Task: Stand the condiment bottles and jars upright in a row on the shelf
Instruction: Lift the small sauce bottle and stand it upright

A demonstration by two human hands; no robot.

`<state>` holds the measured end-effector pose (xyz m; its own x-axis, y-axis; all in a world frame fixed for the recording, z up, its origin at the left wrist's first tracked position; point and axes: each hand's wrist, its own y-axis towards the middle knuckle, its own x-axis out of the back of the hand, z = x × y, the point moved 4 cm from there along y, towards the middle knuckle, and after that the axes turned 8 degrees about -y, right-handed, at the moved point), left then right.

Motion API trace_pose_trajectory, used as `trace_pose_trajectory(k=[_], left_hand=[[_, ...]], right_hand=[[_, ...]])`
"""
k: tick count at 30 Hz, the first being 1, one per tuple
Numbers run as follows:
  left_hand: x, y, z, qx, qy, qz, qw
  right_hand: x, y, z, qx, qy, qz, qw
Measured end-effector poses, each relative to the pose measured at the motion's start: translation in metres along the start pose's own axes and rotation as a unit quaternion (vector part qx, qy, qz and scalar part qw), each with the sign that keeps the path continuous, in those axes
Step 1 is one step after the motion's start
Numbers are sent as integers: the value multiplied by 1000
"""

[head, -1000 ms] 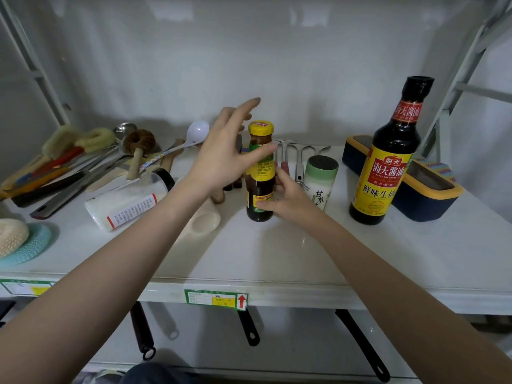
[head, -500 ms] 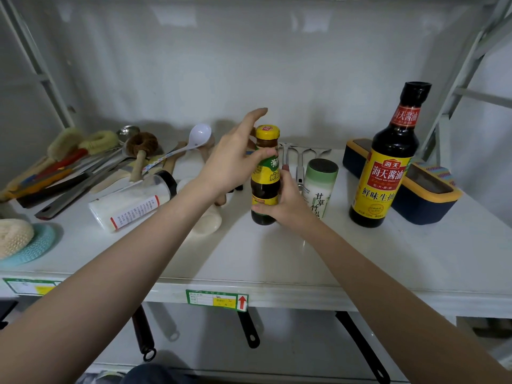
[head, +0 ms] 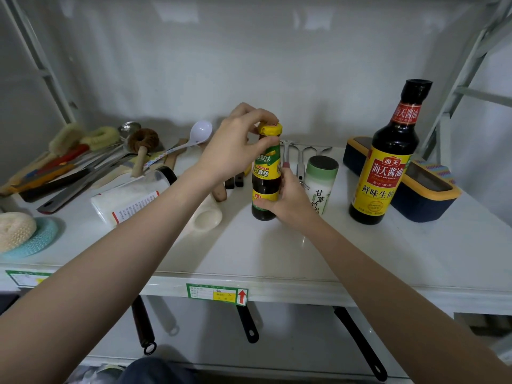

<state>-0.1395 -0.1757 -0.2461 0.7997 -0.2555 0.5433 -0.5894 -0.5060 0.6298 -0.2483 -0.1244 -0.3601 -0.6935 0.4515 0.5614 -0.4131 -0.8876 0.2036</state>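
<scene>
My white, smooth metal shelf (head: pixel 277 253) carries a green price tag (head: pixel 217 294) on its lip. My right hand (head: pixel 291 200) wraps the small dark sauce bottle (head: pixel 266 173) low; my left hand (head: pixel 235 151) pinches its yellow cap. It stands upright beside a green-lidded jar (head: pixel 321 181) and tall glossy soy sauce bottle (head: pixel 388 159). Grey wall (head: pixel 249 65) behind.
</scene>
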Motion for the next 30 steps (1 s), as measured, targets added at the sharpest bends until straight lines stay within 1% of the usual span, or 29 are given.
trace_pose_trajectory(k=[11,18,30], left_hand=[[-6,13,8,23,26,-40,999],[-7,17,10,30,24,-26,999],[-6,13,5,35,35,-29,998]], right_hand=[[8,6,3,17,-28,11,999],[6,10,1,16,-40,11,999],[9,4,4,26,-58,20,998]])
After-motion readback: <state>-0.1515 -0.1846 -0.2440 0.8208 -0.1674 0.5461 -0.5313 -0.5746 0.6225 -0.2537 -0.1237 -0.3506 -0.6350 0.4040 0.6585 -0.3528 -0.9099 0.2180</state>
